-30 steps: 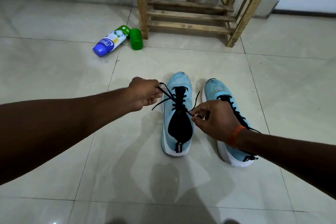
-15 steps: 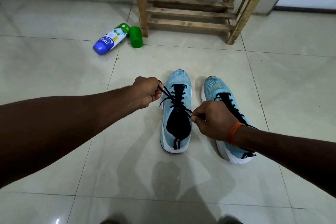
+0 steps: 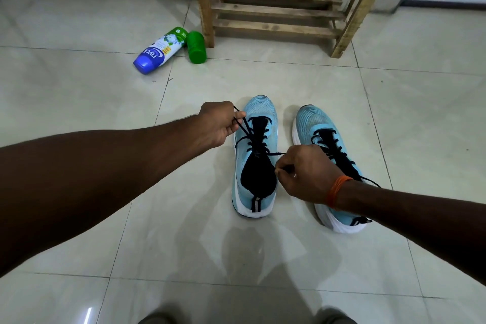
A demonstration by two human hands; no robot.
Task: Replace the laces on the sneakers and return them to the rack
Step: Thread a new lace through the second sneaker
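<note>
A blue-capped bottle (image 3: 157, 54) lies on the tiled floor (image 3: 79, 81) against a green container (image 3: 196, 47), just beside the wooden rack (image 3: 276, 10)'s leg. The left hand (image 3: 218, 123) pinches one end of the black lace (image 3: 242, 126) by the toe of the first blue sneaker (image 3: 259, 113), and the right hand (image 3: 307, 173) pinches the other end beside its collar. The second sneaker (image 3: 313, 123), laced, stands just right of it.

sneakers (image 3: 256, 123) light blue, black tongues, white soles | laces (image 3: 252, 137) black | bottle (image 3: 159, 51) blue-white-green | wristband (image 3: 338, 191) orange | rack (image 3: 276, 10) brown wood
</note>
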